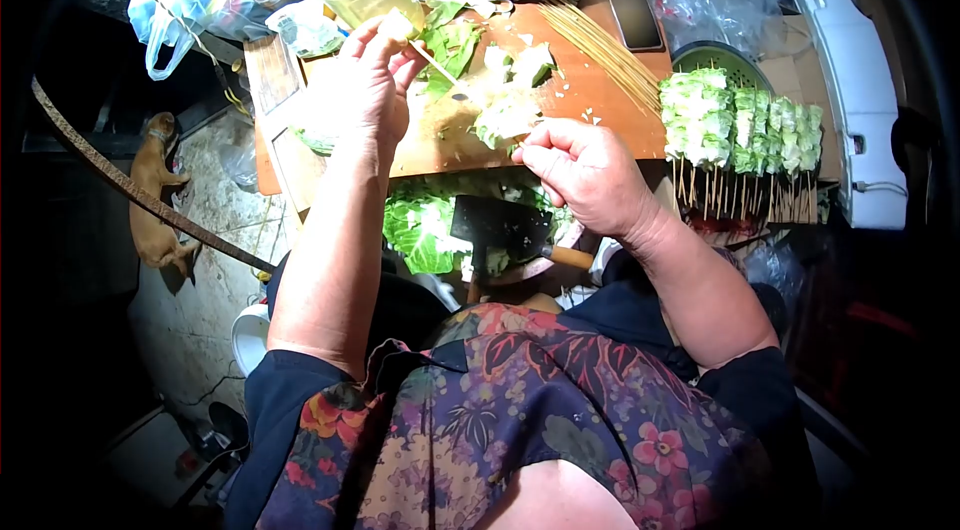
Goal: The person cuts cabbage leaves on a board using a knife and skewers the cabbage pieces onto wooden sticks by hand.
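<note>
Skewer [440, 64] slants above the table [640, 135], between the two hands, with a bunch of pale leaf [508, 118] on it near its lower end. The right hand [590, 175] pinches that end between thumb and forefinger, the other fingers curled in. The left hand [375, 80] has its fingers closed on a small pale piece [400, 26] at the upper end; glare hides whether the tip pierces it.

The stick should be light and stiff but thin, likely to bend or snap if pushed sideways; the bare lower end is the sound hold. The leaf looks soft, probably damp and slippery, and apt to tear, so it wants a light grip near the stick. The tip may prick, so fingertips belong beside its line.
</note>
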Demonstrator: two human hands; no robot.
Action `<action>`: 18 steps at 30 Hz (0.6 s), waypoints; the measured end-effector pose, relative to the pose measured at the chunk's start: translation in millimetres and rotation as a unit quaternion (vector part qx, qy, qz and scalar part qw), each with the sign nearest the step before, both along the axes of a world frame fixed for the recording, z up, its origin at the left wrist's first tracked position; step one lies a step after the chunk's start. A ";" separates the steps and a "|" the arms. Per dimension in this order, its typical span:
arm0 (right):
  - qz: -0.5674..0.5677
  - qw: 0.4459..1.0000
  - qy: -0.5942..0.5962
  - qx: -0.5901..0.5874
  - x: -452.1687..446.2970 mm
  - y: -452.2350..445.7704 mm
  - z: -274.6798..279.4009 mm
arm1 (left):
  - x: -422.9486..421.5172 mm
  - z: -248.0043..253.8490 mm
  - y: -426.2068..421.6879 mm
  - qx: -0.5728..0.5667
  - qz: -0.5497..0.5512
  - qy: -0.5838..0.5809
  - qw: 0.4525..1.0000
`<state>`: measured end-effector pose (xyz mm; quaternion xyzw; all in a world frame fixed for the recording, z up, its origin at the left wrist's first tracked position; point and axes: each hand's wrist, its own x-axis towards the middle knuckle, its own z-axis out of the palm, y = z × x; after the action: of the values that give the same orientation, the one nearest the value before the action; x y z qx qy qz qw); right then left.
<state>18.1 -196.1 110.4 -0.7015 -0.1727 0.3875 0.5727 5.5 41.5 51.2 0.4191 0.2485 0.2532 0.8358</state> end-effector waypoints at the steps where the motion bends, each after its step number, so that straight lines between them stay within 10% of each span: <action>1: -0.009 1.000 0.005 0.008 -0.9 0.0 -0.2 | -0.5 1.3 -1.0 -0.001 -0.001 0.000 1.000; 18: -0.066 0.997 -0.017 0.044 -0.8 -2.3 -9.2 | -10.8 19.7 -31.2 0.032 -0.165 0.050 0.985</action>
<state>17.3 -198.4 101.3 -0.6921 -0.1520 0.3291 0.6242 -5.3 10.3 70.9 0.4929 0.2093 0.0984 0.8388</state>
